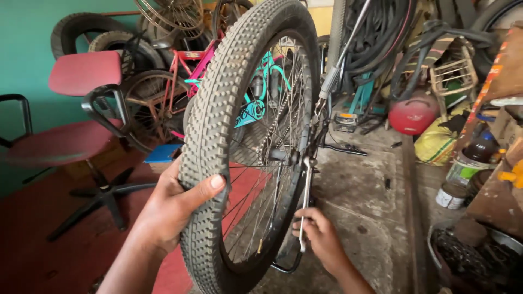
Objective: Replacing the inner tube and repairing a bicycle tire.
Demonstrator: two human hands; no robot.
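Observation:
A bicycle wheel with a knobby grey tyre (pixel 218 109) stands upright in the middle of the view, its spokes and hub (pixel 280 155) showing. My left hand (pixel 174 204) grips the tyre's near side, thumb across the tread. My right hand (pixel 321 237) is closed around the lower end of a slim metal wrench (pixel 306 190), whose upper end sits at the wheel's axle. A black frame tube (pixel 286 267) curves under the wheel beside that hand.
A red office chair (pixel 71 136) stands at left. Pink and turquoise bicycles (pixel 190 71), stacked tyres and wheels fill the back. At right are a red canister (pixel 413 115), tins (pixel 451 195), a bottle (pixel 479 147) and a bowl of chain parts (pixel 474 256).

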